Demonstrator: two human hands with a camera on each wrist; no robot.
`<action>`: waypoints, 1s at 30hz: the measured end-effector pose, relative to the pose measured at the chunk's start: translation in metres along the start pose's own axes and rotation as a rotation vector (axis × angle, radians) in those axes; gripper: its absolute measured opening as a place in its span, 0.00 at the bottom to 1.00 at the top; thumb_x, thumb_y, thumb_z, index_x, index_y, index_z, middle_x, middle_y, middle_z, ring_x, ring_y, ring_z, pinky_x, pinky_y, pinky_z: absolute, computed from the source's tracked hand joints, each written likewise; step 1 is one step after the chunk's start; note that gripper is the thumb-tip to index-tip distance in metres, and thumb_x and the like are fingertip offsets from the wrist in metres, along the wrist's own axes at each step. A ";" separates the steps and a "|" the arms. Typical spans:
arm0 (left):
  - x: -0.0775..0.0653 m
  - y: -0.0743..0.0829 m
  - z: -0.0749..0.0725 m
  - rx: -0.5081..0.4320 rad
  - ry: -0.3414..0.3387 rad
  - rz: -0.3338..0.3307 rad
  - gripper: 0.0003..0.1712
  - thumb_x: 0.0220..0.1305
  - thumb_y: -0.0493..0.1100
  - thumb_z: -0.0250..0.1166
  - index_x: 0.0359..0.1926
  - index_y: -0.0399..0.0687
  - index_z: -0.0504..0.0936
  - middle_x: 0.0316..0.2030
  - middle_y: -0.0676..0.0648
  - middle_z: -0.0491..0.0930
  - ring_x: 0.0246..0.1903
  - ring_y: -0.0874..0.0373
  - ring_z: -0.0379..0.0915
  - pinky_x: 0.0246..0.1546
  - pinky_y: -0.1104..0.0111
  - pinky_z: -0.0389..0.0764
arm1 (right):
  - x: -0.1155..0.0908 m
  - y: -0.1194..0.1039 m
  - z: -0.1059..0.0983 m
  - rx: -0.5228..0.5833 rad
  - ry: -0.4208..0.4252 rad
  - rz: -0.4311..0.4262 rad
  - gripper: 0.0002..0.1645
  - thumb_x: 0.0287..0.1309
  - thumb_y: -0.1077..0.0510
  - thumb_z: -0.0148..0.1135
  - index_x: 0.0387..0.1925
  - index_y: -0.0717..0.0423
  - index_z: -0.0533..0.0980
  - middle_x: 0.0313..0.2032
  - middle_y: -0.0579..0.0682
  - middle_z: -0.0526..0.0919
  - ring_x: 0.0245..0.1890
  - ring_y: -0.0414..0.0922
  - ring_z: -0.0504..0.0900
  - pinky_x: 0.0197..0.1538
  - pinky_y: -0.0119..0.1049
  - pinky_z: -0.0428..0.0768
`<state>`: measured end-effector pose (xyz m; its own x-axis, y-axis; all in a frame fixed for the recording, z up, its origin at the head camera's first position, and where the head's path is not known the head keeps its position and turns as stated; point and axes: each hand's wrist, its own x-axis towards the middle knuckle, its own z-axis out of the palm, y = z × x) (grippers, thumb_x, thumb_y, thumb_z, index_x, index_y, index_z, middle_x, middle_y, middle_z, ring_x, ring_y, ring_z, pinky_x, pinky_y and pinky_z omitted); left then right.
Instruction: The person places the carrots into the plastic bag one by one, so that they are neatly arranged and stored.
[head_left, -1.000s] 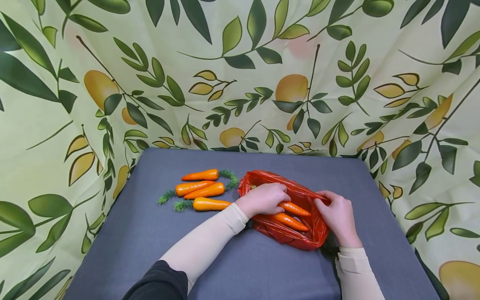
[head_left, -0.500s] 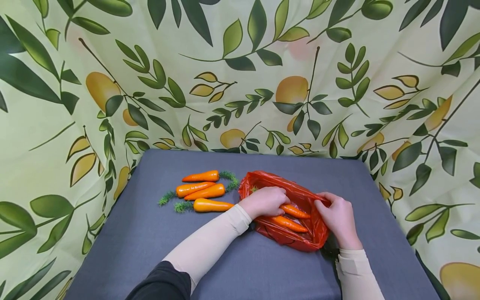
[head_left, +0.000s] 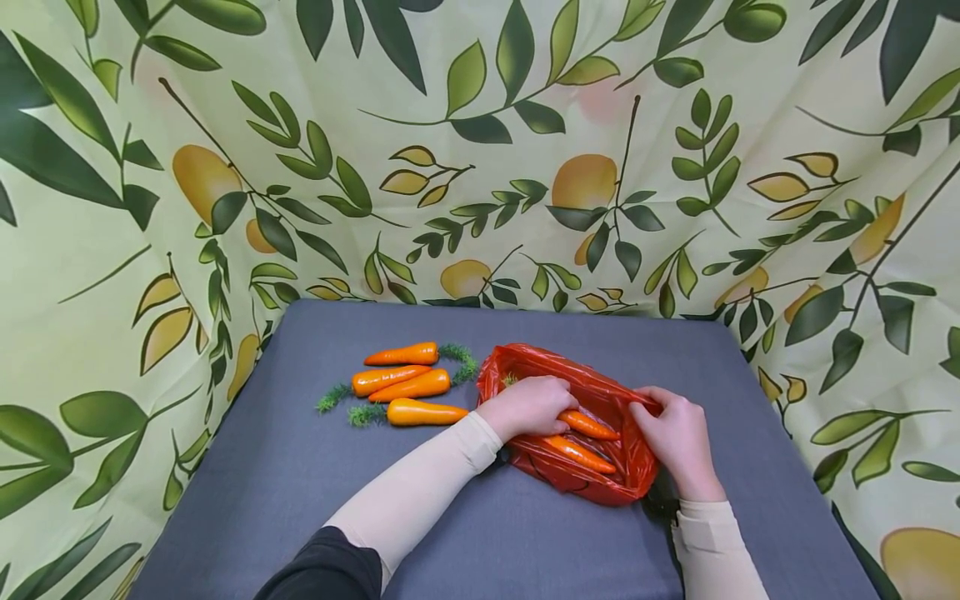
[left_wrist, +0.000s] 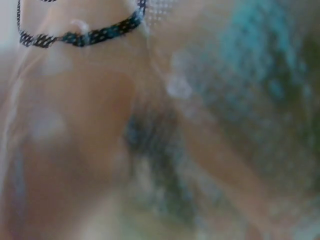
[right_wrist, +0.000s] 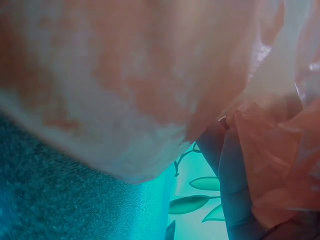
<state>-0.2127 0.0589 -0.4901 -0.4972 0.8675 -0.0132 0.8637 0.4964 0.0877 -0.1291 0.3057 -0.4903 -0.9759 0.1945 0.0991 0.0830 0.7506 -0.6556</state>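
Note:
A red plastic bag (head_left: 573, 486) lies on its base with its mouth facing up, right of the table's middle. Two orange carrots (head_left: 590, 426) show inside it, pointing to the right. My left hand (head_left: 528, 406) reaches into the bag from the left, its fingers curled over the upper carrot; the lower carrot (head_left: 581, 455) lies just below. At the bag's right end my right hand (head_left: 678, 437) pinches the rim between thumb and fingers. In the right wrist view the bag (right_wrist: 115, 75) fills most of the picture, beside dark fingers (right_wrist: 234, 180). The left wrist view is too blurred to read.
Several carrots with green tops lie left of the bag: a top one (head_left: 401, 355), two touching in the middle (head_left: 412, 385), and a lower one (head_left: 423, 413) partly behind my left forearm. The grey table (head_left: 315, 475) ends at a leaf-patterned cloth (head_left: 480, 208).
My left hand has sunk slightly lower in the bag, and the carrots under it have shifted a little. My right hand keeps its hold on the rim. The loose carrots stay put.

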 end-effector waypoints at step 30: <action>-0.069 -0.010 -0.081 -0.280 0.206 -0.008 0.33 0.73 0.65 0.72 0.73 0.61 0.84 0.65 0.54 0.82 0.64 0.60 0.79 0.68 0.66 0.81 | 0.000 0.001 0.000 0.002 -0.001 -0.010 0.17 0.75 0.54 0.65 0.54 0.59 0.89 0.44 0.63 0.93 0.25 0.47 0.84 0.28 0.32 0.85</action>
<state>-0.1933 -0.0088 -0.4092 -0.5344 0.8250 0.1837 0.8178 0.4498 0.3590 -0.1291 0.3070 -0.4908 -0.9768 0.1867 0.1049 0.0732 0.7514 -0.6558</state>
